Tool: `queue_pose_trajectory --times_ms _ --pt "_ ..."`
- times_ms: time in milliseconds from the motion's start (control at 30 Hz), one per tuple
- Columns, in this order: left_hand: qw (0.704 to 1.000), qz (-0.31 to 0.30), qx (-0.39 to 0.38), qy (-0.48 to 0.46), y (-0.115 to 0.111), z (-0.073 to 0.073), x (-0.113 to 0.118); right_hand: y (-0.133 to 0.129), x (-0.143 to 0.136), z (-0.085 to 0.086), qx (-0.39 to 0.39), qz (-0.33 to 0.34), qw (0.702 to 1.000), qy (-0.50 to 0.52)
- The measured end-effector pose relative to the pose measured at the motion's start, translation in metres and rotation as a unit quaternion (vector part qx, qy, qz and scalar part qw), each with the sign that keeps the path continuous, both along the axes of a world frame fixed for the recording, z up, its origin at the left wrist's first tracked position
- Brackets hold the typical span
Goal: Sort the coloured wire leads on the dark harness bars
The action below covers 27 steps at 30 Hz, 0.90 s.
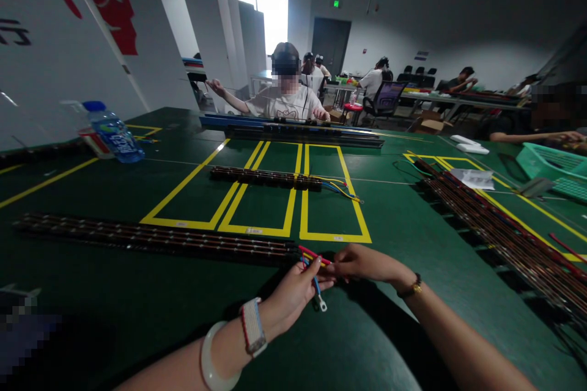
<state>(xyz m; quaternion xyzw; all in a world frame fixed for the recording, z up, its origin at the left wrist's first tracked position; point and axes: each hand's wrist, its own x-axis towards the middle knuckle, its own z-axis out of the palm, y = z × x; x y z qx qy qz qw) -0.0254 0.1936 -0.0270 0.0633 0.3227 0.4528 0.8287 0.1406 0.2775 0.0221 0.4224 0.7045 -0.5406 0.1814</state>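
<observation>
My left hand (293,296) is closed around red, yellow and blue wires (308,253) at the right end of a long dark strip assembly (160,239). A blue wire (316,285) hangs below my fingers and ends in a metal ring terminal (323,304). Just to the right, my right hand (367,264) pinches the tip of the red wire. Its fingertips hide the end of that wire. The strip lies flat on the green table (257,330), reaching far to the left.
A shorter strip bundle (266,177) with loose wires lies across yellow tape frames (334,237). More long strips (495,232) stretch along the right. A blue-capped bottle (119,134) stands at left, a green basket (550,165) at far right. Across the table sits a person (284,101).
</observation>
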Motion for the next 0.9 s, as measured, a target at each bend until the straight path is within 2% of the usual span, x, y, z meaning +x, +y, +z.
queue_pose_trajectory --times_ms 133,333,467,700,800,900 --pt "1.0 0.004 0.016 -0.018 0.0 -0.006 0.0 -0.001 -0.001 0.003 0.054 -0.001 0.998 -0.022" --pt "0.998 -0.028 0.027 -0.056 0.001 -0.017 -0.002 0.005 0.003 -0.022 0.067 -0.181 0.981 0.028" --pt "0.997 -0.036 0.033 -0.058 0.0 -0.018 -0.001 0.01 -0.002 -0.034 0.123 -0.246 0.96 0.046" --pt "0.999 -0.051 0.008 -0.016 0.001 -0.007 0.0 0.039 -0.026 -0.052 0.128 -0.27 0.954 0.03" --pt "0.998 -0.052 0.016 -0.016 0.002 -0.008 -0.001 0.053 -0.041 -0.059 0.141 -0.254 0.957 0.007" --pt "0.998 -0.054 0.023 -0.027 0.001 -0.01 -0.002 0.06 -0.045 -0.06 0.144 -0.233 0.962 -0.015"
